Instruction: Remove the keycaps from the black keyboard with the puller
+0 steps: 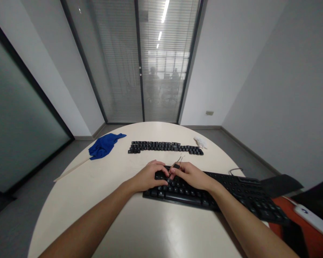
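We can read no word, number or brand here: pale legends dot the rectangular black plastic keyboard (231, 186) and the rows of small black plastic loose keycaps (158, 146), all too tiny for us to make out, while a small dark mark on the long white plastic bar with rounded edges (314, 221) likewise defies our reading

left hand (150, 175) and right hand (192, 175) partly hide the keyboard (188, 197); loose keycaps (161, 146) bear marks too small to read; at right, a white strip (315, 220) is cut off.
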### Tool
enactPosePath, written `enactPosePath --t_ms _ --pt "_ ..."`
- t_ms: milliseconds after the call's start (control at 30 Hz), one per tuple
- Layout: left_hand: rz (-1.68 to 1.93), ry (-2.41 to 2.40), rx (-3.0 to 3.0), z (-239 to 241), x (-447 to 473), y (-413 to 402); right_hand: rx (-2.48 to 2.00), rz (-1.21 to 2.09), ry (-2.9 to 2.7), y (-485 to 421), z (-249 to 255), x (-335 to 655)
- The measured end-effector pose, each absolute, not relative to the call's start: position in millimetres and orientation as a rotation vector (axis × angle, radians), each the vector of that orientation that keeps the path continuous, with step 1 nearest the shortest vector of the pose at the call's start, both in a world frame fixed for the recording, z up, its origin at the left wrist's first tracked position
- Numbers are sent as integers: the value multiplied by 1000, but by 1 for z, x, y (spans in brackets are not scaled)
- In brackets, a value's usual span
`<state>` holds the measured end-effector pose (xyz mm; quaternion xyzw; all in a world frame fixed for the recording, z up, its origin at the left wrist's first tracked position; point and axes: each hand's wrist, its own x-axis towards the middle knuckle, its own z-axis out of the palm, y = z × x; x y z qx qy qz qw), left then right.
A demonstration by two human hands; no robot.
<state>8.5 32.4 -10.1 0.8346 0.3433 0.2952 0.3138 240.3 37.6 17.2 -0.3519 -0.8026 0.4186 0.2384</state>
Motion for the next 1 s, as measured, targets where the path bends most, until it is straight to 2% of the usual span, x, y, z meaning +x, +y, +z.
enactPosePath --t_ms 233,733,1000 --pt "760 837 2463 -2 10 31 -905 1201 -2101 41 17 238" --pt "879 776 2518 2 12 31 -1011 1174 -1995 40 14 233" --pt "1260 1404 2322 -11 -18 59 -1148 1074 -1912 51 8 243"
